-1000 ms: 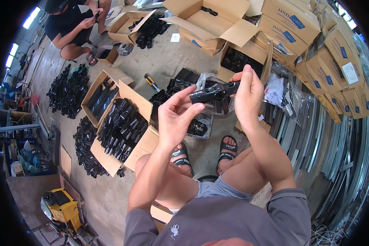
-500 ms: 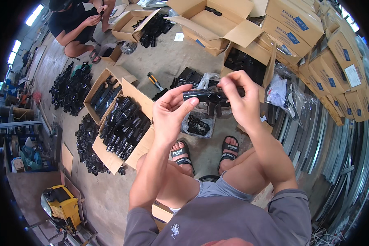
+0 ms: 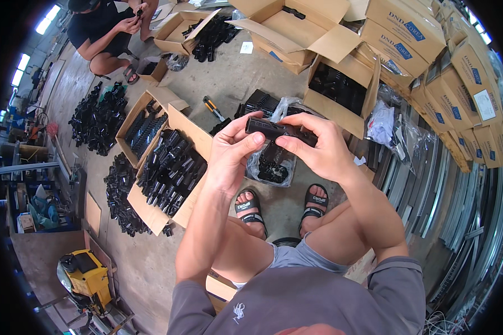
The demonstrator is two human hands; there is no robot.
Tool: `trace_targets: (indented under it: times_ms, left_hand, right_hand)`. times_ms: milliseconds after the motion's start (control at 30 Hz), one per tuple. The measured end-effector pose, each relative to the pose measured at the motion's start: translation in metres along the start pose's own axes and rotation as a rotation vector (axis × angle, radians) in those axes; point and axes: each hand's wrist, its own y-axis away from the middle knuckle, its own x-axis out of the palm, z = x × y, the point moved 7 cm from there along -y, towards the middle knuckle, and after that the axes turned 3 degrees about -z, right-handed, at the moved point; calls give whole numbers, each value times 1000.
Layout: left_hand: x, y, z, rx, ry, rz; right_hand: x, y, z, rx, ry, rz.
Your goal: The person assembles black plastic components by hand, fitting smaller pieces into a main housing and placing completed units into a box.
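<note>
Both hands hold one glossy black tubular part (image 3: 266,129) level in front of me, above a small clear-lined tub of little black pieces (image 3: 274,172). My left hand (image 3: 233,146) grips its left end, thumb on the near side and fingers behind. My right hand (image 3: 317,144) closes on the middle and right side, thumb and forefinger pinching it. A darker portion hangs below the tube, partly covered by the right fingers. To the left, an open carton (image 3: 193,195) is heaped with similar black tubular parts (image 3: 170,170).
Piles of black parts (image 3: 98,120) lie on the floor at left. An orange-and-black tool (image 3: 213,109) lies ahead. Open cartons (image 3: 288,50) stand beyond, stacked boxes (image 3: 405,33) and metal profiles (image 3: 430,190) at right. Another person (image 3: 103,33) squats at far left, hands on a small black piece.
My right hand has shifted left along the black part, its thumb now near the tube's middle. The tube's left end has turned slightly, and the left hand still holds it.
</note>
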Motion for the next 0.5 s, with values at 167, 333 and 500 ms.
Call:
trace_targets:
  times_ms: [167,333,500]
  left_hand:
    - [5,-2,-3,137,36,47]
    - [5,0,-8,158,17,33]
    - [6,4,-10,163,10,-34]
  right_hand:
    - [2,6,13,-192,63,-162]
    - [2,7,16,-194,91,-219]
    - [9,4,12,-171,106,-138]
